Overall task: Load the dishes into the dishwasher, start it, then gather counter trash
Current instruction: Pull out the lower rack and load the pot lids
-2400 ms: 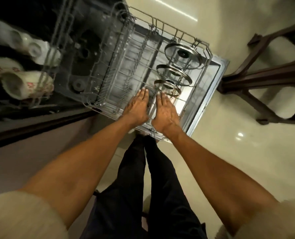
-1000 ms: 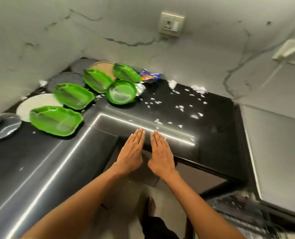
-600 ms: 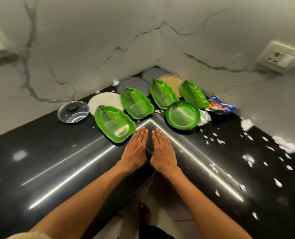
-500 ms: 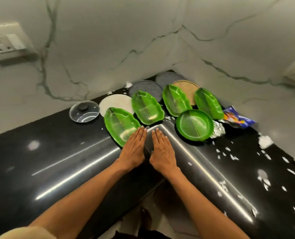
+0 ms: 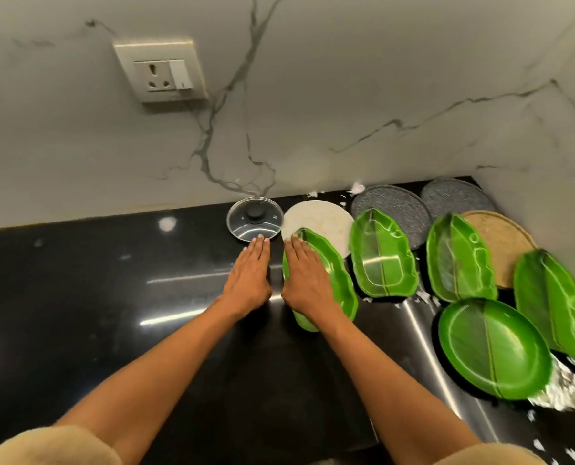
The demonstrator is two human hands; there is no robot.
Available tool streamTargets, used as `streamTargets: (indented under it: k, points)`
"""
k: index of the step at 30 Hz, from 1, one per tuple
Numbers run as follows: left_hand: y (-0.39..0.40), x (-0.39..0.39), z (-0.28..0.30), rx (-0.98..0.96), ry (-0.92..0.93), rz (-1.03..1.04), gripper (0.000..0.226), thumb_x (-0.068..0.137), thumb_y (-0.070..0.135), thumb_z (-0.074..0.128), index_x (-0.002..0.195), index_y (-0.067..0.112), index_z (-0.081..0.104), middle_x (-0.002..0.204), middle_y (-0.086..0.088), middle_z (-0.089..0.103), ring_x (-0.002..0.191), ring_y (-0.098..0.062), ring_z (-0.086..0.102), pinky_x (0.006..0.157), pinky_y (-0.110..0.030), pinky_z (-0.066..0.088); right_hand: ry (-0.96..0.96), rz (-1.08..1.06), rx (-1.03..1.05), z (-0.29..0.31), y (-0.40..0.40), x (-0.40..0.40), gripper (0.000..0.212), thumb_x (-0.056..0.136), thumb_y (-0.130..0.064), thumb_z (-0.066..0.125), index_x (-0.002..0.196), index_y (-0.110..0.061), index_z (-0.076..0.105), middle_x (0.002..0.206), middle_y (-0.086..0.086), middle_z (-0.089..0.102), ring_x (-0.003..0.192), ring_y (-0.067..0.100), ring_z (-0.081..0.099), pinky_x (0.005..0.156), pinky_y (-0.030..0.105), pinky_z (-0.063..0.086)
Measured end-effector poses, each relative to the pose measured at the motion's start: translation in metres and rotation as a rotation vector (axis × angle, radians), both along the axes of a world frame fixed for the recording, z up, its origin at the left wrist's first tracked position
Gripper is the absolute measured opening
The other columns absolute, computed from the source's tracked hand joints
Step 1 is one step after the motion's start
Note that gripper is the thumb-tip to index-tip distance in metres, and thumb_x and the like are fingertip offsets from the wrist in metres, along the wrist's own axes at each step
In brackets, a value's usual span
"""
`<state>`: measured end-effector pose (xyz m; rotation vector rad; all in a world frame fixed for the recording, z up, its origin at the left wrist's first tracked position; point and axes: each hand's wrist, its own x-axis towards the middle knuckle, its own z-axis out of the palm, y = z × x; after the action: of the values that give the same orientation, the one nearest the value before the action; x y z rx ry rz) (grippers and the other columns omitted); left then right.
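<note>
While both hands are hovering flat and released over the table (image 5: 111, 313), the right hand (image 5: 308, 280) is lying directly over the nearest leaf-shaped green plate (image 5: 338, 280), its long axis running away from the person; the left hand (image 5: 249, 275) is pointing toward the glass lid (image 5: 254, 219).

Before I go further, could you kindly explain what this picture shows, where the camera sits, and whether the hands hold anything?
There is no machine here: a person wears a wide-angle camera on the head, looking down at two bare arms. The left hand and right hand are flat and hold nothing; the right lies over a green leaf-shaped plate. On the black stone counter lie a small glass pot lid, a white round plate, more green plates and paper scraps.
</note>
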<state>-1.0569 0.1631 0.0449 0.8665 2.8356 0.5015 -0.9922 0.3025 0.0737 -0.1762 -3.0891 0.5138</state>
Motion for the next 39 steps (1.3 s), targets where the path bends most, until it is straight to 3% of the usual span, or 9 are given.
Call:
streamTargets:
  k: [5,9,15,18,23,28,32,39]
  points:
    - [-0.020,-0.041,0.003,-0.002,-0.084,0.121,0.088,0.083,0.009,0.059,0.159,0.004,0.015,0.166,-0.015,0.014,0.155,-0.024,0.012,0.126,-0.038,0.014,-0.039,0.091,-0.007,0.004,-0.020,-0.066,0.091,0.086,-0.015,0.063,0.161,-0.008,0.012,0.169,0.014,0.009,0.156,0.026,0.010,0.127,0.037,0.012]
    - [-0.029,-0.070,0.002,-0.016,-0.104,0.099,0.087,0.083,0.011,0.061,0.158,0.004,0.019,0.166,-0.015,0.017,0.154,-0.025,0.016,0.125,-0.036,0.016,-0.084,0.115,0.022,0.010,-0.025,-0.116,0.094,0.085,-0.021,0.069,0.161,-0.012,0.016,0.168,0.016,0.012,0.155,0.030,0.015,0.126,0.040,0.017]
    - [-0.036,-0.084,0.004,-0.037,-0.128,0.076,0.085,0.082,0.008,0.064,0.158,0.014,0.026,0.167,-0.004,0.015,0.153,-0.022,0.019,0.119,-0.038,0.028,-0.195,0.078,0.005,0.002,-0.031,-0.164,0.079,0.094,-0.028,0.067,0.160,-0.019,0.024,0.166,0.015,0.016,0.151,0.035,0.021,0.120,0.049,0.032]
    - [-0.041,-0.083,-0.001,-0.028,-0.093,0.062,0.082,0.083,0.008,0.063,0.157,0.011,0.028,0.167,-0.006,0.016,0.152,-0.023,0.020,0.121,-0.038,0.029,-0.163,0.029,-0.008,-0.001,-0.037,-0.172,0.067,0.092,-0.027,0.069,0.152,-0.018,0.039,0.154,0.016,0.031,0.138,0.039,0.035,0.111,0.050,0.041]
    - [-0.061,-0.064,-0.021,0.026,-0.032,0.082,0.074,0.089,0.005,0.054,0.157,0.005,0.025,0.167,-0.011,0.015,0.154,-0.024,0.015,0.124,-0.038,0.022,-0.096,0.008,-0.016,0.000,-0.042,-0.163,0.046,0.094,-0.017,0.065,0.139,-0.019,0.055,0.134,0.017,0.045,0.124,0.035,0.043,0.101,0.043,0.047]
    - [-0.087,-0.037,-0.029,0.122,0.057,0.053,0.073,0.093,0.006,0.057,0.157,0.004,0.023,0.167,-0.010,0.014,0.154,-0.021,0.014,0.124,-0.037,0.023,-0.014,0.056,-0.035,0.000,-0.056,-0.130,0.048,0.092,-0.013,0.062,0.139,-0.019,0.054,0.129,0.016,0.049,0.122,0.033,0.042,0.099,0.041,0.045]
    - [-0.103,-0.020,-0.019,0.257,0.222,0.009,0.070,0.084,-0.004,0.069,0.149,-0.003,0.041,0.158,-0.018,0.036,0.148,-0.028,0.033,0.118,-0.042,0.037,0.109,0.001,-0.078,0.009,-0.068,-0.099,0.043,0.093,-0.014,0.061,0.136,-0.018,0.058,0.121,0.015,0.055,0.111,0.033,0.045,0.092,0.044,0.047]
    - [-0.103,0.010,0.003,0.480,0.430,-0.199,0.047,0.082,-0.015,0.061,0.128,-0.004,0.064,0.136,-0.019,0.061,0.130,-0.030,0.057,0.108,-0.045,0.047,0.102,-0.100,-0.197,0.013,-0.067,-0.027,0.035,0.096,-0.019,0.061,0.132,-0.018,0.063,0.112,0.016,0.063,0.104,0.034,0.053,0.092,0.039,0.042]
